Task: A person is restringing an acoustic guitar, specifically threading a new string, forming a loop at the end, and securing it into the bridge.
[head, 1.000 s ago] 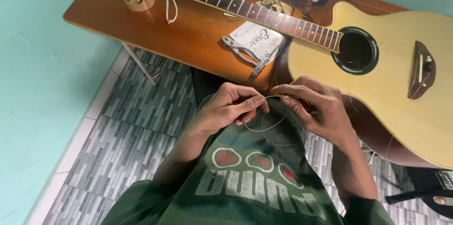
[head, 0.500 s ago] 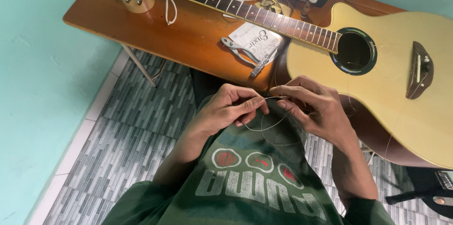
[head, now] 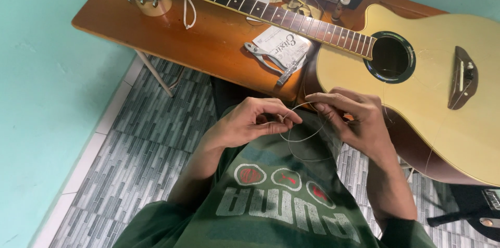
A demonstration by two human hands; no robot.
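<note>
Between my two hands, just above my lap, a coiled guitar string (head: 304,133) hangs in a loose loop. My left hand (head: 250,123) pinches its near side shut; my right hand (head: 354,120) pinches the top, with the guitar (head: 437,102) on the tabletop (head: 208,40) beyond.

Wall (head: 47,71): plain turquoise, left side and again at upper right. Floor (head: 151,138): grey tiles in a narrow brick-like pattern, with a white border strip (head: 83,167) along the left wall. Counter (head: 208,34): glossy reddish-brown wood on a thin, slanted metal leg (head: 154,74). Light: even, soft, with faint reflections on the wood.
</note>
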